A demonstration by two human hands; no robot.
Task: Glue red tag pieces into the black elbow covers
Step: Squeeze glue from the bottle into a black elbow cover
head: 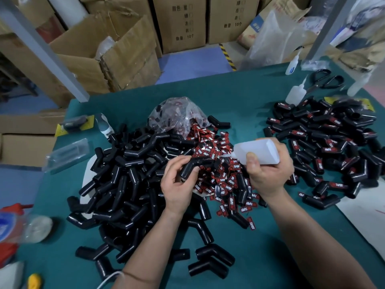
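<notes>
My left hand [179,184] grips a black elbow cover [198,164] above the middle of the green table. My right hand [268,174] holds a white glue bottle [258,151] on its side, its nozzle pointing left and reaching the cover's right end. Below both hands lies a heap of loose red tag pieces [225,180] printed TAPER. A big pile of bare black elbow covers [125,184] fills the left and front. On the right sits a pile of covers with red tags on them [325,149].
A clear plastic bag of red tags [177,115] stands behind the heap. More glue bottles [295,92] and black-handled scissors [325,80] lie at the back right. Cardboard boxes [104,55] stand beyond the table's far edge. A clear blister pack [66,155] lies at the left.
</notes>
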